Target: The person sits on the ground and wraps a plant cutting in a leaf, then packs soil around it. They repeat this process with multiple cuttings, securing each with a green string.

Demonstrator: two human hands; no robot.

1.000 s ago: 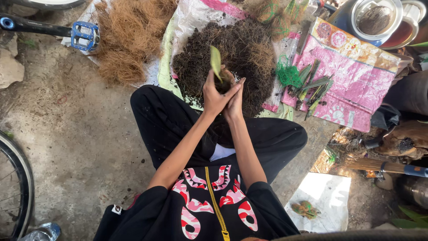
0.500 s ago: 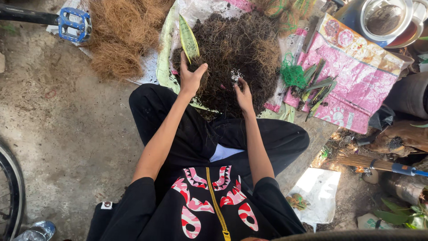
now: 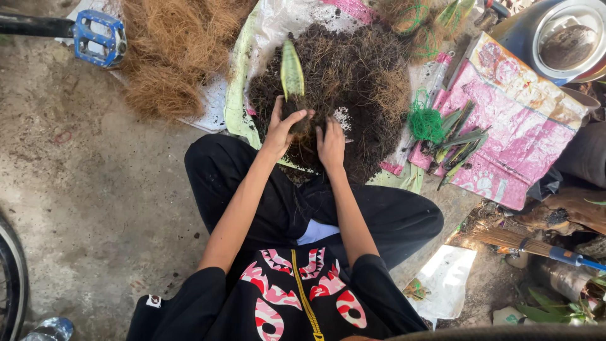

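left hand [image 3: 282, 129]: clenched around the base of a green leaf cutting [image 3: 291, 74], which is held upright just above the middle of the frame, over the dark mix.
right hand [image 3: 331, 143]: laid flat with fingers spread on the dark fibrous soil pile [image 3: 353, 82]; nothing seems to be gripped, though the fingertips are half buried, so that's a bit of a guess.
what's changed: a second ago both hands were pressed together around the cutting, close to the body; now they've been split apart, the cutting has been carried up to the heap by the left alone, and the right has been put down on the mix.
what that means: it looks like the wrapping or packing stage has been reached, with soil being gathered toward the cutting's base.
pile: spread on a pale plastic sheet [image 3: 240, 95], upper centre of the frame.
coconut fibre [image 3: 167, 60]: heaped at upper left, untouched.
more cuttings [image 3: 457, 142]: laid on a pink sack [image 3: 505, 126] at right, beside a wad of green netting [image 3: 426, 123].
blue pedal [image 3: 98, 38]: seen far upper left.
broom [image 3: 524, 241]: lying at lower right.
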